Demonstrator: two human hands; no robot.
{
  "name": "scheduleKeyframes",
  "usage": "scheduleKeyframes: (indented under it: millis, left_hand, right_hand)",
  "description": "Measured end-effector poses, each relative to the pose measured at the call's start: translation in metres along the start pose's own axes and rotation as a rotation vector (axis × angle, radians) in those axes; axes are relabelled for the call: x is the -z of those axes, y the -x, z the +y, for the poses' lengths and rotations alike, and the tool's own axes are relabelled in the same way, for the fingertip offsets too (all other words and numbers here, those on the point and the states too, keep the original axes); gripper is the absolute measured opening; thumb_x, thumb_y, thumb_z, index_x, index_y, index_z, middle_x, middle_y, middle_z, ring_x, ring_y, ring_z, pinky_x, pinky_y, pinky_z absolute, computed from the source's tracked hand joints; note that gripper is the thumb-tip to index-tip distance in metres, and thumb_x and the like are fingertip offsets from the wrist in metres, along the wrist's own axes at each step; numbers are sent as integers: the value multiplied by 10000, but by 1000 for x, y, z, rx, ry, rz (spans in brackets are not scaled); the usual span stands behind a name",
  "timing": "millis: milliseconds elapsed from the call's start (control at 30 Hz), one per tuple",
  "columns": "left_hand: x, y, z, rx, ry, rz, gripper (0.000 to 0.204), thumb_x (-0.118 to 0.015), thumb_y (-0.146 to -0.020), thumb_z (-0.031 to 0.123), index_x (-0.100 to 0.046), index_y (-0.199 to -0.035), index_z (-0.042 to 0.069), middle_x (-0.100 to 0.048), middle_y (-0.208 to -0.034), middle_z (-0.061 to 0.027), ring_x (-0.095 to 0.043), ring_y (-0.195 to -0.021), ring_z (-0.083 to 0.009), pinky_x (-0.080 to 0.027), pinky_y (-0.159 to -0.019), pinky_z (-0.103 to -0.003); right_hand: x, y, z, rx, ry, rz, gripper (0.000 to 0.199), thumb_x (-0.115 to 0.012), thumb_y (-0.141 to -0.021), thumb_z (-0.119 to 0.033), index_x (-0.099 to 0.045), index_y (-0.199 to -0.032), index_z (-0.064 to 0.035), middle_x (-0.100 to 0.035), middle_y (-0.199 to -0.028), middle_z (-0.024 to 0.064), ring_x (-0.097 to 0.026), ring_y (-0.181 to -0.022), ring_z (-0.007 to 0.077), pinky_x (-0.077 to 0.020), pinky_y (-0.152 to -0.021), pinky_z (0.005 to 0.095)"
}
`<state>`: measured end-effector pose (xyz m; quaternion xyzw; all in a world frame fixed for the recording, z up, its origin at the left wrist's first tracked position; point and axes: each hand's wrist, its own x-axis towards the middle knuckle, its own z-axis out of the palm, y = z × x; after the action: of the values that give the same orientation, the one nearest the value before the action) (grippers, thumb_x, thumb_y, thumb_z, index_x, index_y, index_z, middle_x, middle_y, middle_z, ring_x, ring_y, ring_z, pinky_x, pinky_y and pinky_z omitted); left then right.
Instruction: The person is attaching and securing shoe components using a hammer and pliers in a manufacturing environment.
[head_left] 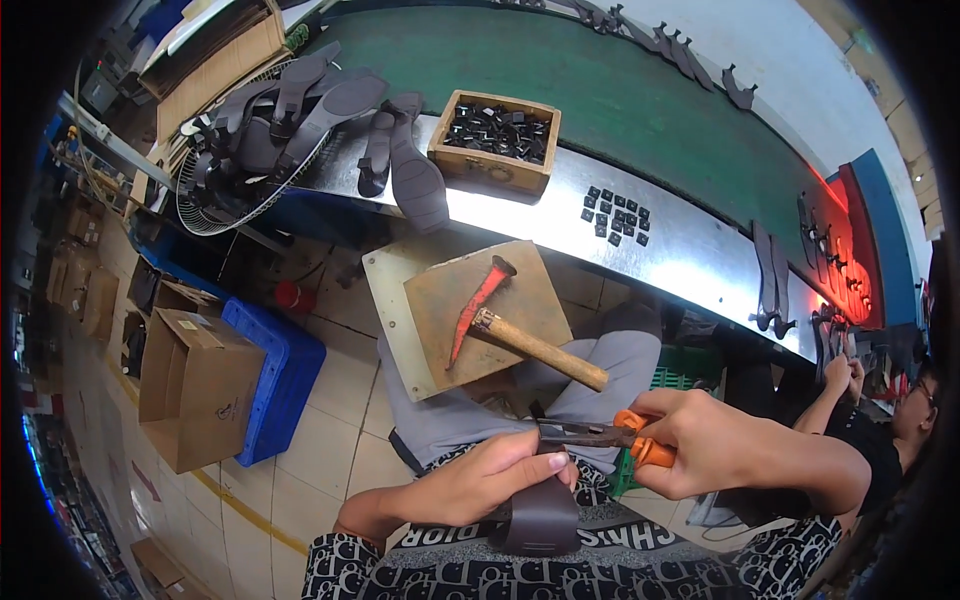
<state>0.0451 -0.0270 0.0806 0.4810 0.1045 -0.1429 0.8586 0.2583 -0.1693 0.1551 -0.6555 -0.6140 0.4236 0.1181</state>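
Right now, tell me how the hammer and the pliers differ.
The hammer lies unheld on the brown board; the pliers are gripped in the right hand. The hammer has a wooden handle; the pliers have orange grips. The hammer's head is mostly red; the pliers' jaws are dark grey. Both are hand tools.

At six o'clock, a shirt (570,578) bears big white capitals (640,537) and repeated letters (790,550). At eight o'clock, print (229,412) on a cardboard box (200,385) is illegibly small.
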Motion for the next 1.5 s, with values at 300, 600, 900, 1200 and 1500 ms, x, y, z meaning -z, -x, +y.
scheduleKeyframes:
  millis: [300, 600, 900, 1200, 1500]
  left_hand:
    - [0, 2, -2, -11, -84, 67, 241, -428, -1039, 228, -534, -986, 18, -601, -1044, -62, -543, -959, -118, -431, -874, -270]
    - [-1, 10, 14, 58, -47, 110, 249, -443, -1021, 216, -559, -970, 1, -614, -1042, -87, -554, -990, -144, -428, -906, -289]
    - [5, 12, 9, 8, -6, -5, 302, -409, -1044, 282, -540, -1056, 10, -565, -1046, -41, -509, -1014, -121, -395, -928, -274]
    - [3, 13, 4, -33, -1, -17, 291, -408, -1042, 299, -541, -1022, 41, -562, -1006, -18, -497, -934, -94, -399, -847, -250]
    - [2, 10, 2, -45, 1, -9, 285, -411, -1041, 295, -548, -1038, 46, -556, -981, -9, -490, -895, -82, -398, -809, -237]
  right_hand:
    - [-4, -3, 0, 11, 74, 3, 279, -652, -702, -186, -649, -669, 92, -598, -784, 232, -624, -684, 380, -550, -677, 413]
    - [1, -12, 6, 73, 26, -57, 286, -622, -723, -198, -652, -704, 86, -589, -849, 227, -623, -788, 373, -533, -739, 426]
    - [8, -17, 15, 126, -97, -131, 325, -639, -749, -229, -681, -858, 73, -586, -1031, 225, -621, -894, 358, -517, -811, 397]
    - [13, -16, 10, 211, -82, -28, 310, -643, -730, -220, -668, -779, 85, -616, -1045, 242, -615, -931, 377, -505, -852, 425]
    - [13, -17, 7, 194, -29, -14, 258, -646, -704, -202, -637, -672, 53, -617, -956, 210, -609, -873, 372, -501, -813, 435]
